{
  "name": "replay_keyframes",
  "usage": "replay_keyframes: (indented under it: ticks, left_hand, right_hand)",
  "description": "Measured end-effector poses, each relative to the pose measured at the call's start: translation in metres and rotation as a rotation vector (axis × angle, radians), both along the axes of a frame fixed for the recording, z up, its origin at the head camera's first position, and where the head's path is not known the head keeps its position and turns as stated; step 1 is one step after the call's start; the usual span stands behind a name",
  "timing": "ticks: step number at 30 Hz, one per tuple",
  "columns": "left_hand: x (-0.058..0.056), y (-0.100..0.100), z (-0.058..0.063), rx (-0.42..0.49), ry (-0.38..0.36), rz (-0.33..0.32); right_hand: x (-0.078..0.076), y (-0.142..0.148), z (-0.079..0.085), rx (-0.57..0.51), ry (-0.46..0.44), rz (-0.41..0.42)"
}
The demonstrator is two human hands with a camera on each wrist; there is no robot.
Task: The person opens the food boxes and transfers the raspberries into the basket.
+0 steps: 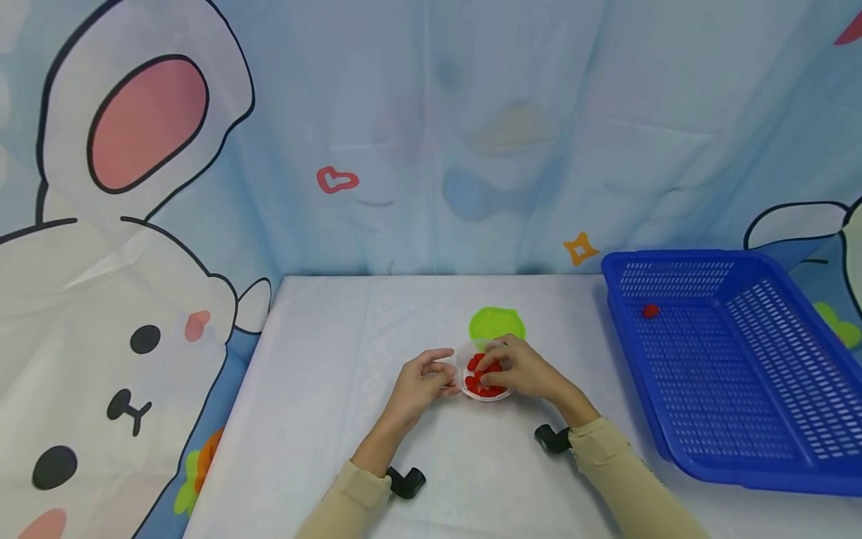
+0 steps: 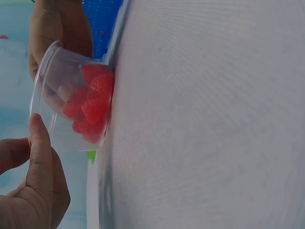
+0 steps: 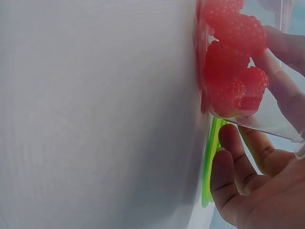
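Red raspberries (image 2: 96, 109) sit in the clear cup (image 2: 62, 134); the right grip (image 1: 523, 370) reaches inside, whether pinching one I can't tell; the left grip (image 1: 419, 383), fingers loose, touches its rim. Best pinch lightly, cup steadied. Behind the cup lies a green lid (image 1: 497, 323); right, a blue basket (image 1: 727, 404).

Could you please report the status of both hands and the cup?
Left hand at cup rim. Right hand partly inside cup. Red berries inside. Green lid just beyond, seemingly not blocking.

Both forearms (image 1: 384, 442) angle inward — left hand (image 1: 423, 382) with thumb (image 2: 12, 153) and index finger (image 2: 40, 157) together, right hand (image 1: 521, 368) with fingers (image 1: 494, 358) bent downward.
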State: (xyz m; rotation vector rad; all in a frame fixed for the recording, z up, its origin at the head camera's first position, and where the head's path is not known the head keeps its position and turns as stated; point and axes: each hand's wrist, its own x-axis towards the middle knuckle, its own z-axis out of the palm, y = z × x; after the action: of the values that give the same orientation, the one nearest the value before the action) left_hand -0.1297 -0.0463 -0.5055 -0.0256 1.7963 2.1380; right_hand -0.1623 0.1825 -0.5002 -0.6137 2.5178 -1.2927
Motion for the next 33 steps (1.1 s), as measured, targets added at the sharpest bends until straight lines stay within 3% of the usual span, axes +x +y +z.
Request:
replay_keyframes:
  ticks: [13,23,28,33]
  left_hand:
    - [0.0,0.0,0.002,-0.006,0.014,-0.013]
    - [0.002,-0.001,0.003,-0.012,0.006,-0.019]
    - [0.002,0.0,0.002,-0.009,0.009,-0.02]
    - [0.002,0.0,0.002,-0.019,0.013,-0.016]
  right_hand:
    - [0.002,0.012,0.012,-0.094,0.026,-0.05]
    - [0.009,0.023,0.029,-0.078,0.052,-0.177]
    - [0.02,0.028,0.048,-0.065,0.094,-0.25]
    - [0.034,0.034,0.08,-0.05,0.141,-0.302]
